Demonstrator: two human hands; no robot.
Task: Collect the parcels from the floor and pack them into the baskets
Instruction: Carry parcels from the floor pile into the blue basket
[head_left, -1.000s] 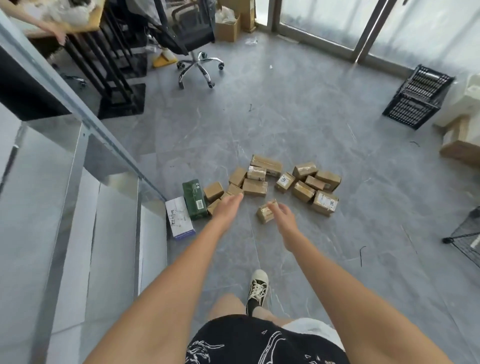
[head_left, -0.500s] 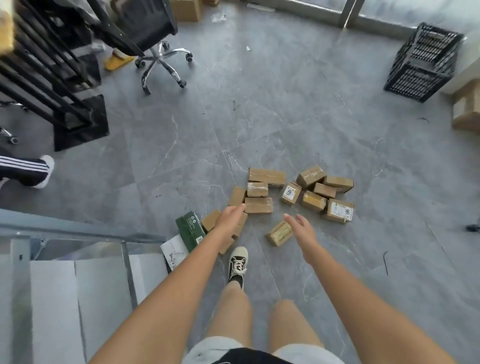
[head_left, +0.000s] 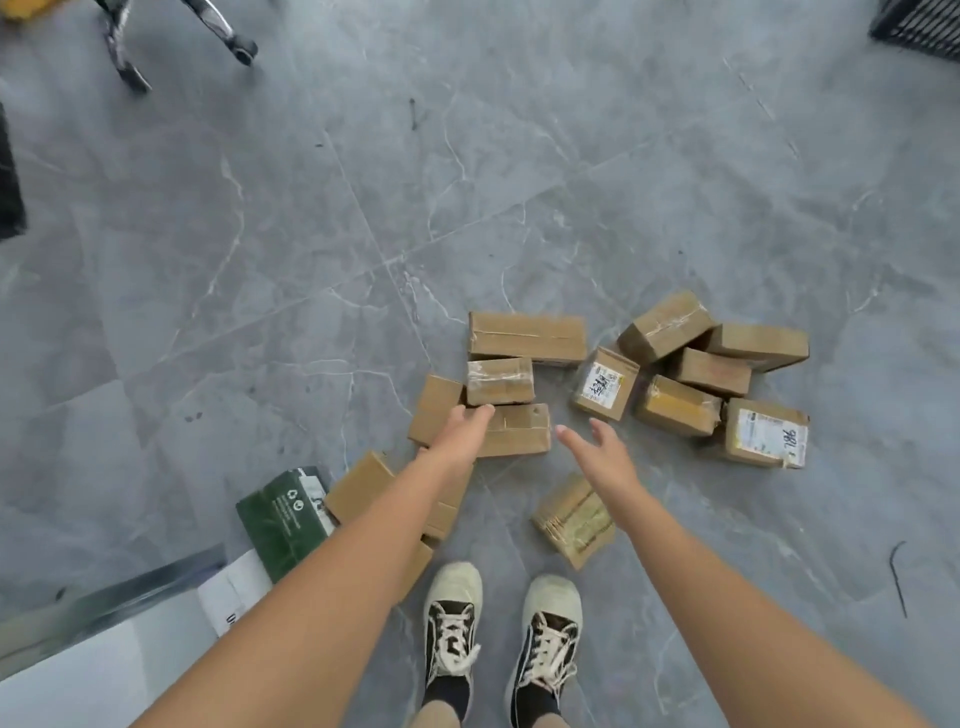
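The person now stands with both canvas shoes (head_left: 498, 629) at the edge of the pile, having stepped closer within the last second. The brown cardboard parcels (head_left: 675, 384) lie scattered on the grey marbled floor (head_left: 311, 234), centre to right of frame; none is lifted. The left hand (head_left: 460, 434), fingers straight and released, reaches over a taped brown parcel (head_left: 514, 431) at centre. The right hand (head_left: 605, 457), fingers spread and holding nothing, hovers just beside it, above a yellowish wrapped parcel (head_left: 574, 517). A black slatted basket (head_left: 919, 21) shows only at the upper right corner, well apart. Judgement: approach complete, collection not yet begun.
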